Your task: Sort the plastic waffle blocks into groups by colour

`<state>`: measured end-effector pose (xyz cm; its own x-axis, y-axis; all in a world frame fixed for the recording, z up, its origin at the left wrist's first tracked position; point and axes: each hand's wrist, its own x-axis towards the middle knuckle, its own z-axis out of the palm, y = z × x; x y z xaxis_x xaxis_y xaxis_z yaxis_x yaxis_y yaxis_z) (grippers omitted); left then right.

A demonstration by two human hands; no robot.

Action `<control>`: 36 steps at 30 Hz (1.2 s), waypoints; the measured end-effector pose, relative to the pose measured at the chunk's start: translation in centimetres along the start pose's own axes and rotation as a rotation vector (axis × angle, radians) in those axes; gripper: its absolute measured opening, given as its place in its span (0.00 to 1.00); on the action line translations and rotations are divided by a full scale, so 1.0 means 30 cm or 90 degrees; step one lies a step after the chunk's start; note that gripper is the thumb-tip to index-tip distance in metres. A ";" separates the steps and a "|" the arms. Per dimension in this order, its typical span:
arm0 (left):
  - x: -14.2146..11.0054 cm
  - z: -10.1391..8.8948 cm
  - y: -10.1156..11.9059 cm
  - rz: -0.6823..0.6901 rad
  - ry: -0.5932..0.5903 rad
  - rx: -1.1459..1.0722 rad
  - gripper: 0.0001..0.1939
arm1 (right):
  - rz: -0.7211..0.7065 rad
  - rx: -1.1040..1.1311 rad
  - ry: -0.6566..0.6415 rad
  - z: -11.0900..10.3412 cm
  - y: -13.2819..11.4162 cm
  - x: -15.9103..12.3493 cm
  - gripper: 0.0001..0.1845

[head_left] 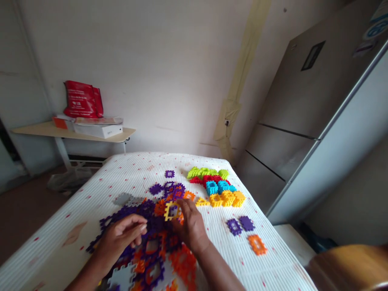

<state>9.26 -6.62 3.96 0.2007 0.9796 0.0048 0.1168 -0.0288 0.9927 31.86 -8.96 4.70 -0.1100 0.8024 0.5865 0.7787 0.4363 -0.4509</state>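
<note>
My right hand (192, 226) pinches a yellow square frame piece (167, 211) with notched edges, held over a mixed pile of interlocking plastic pieces. My left hand (125, 232) is over the pile's left side, its fingers curled and the thumb close to the index finger. Whether anything sits between those fingertips is hidden. Purple pieces (154, 188), orange pieces (183, 262) and grey pieces (123, 277) make up most of the pile. Beyond my right hand stand sorted rows: yellow pieces (227, 198), blue pieces (212, 187), red pieces (212, 178) and green pieces (201, 173).
A white dotted cloth (130, 167) covers the table. Two purple squares and an orange frame (257, 244) lie apart at right. A fridge (291, 105) stands to the right. At back left, a side table (39, 128) bears boxes and a red bag (82, 99).
</note>
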 end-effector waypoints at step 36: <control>0.024 -0.041 -0.035 0.024 0.049 0.100 0.18 | 0.109 -0.407 -0.253 -0.287 0.276 -0.024 0.12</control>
<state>8.10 -5.65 3.08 0.1335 0.9894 0.0575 0.2626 -0.0913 0.9606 43.70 -9.42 6.35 -0.0752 0.9761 0.2039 0.9970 0.0699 0.0330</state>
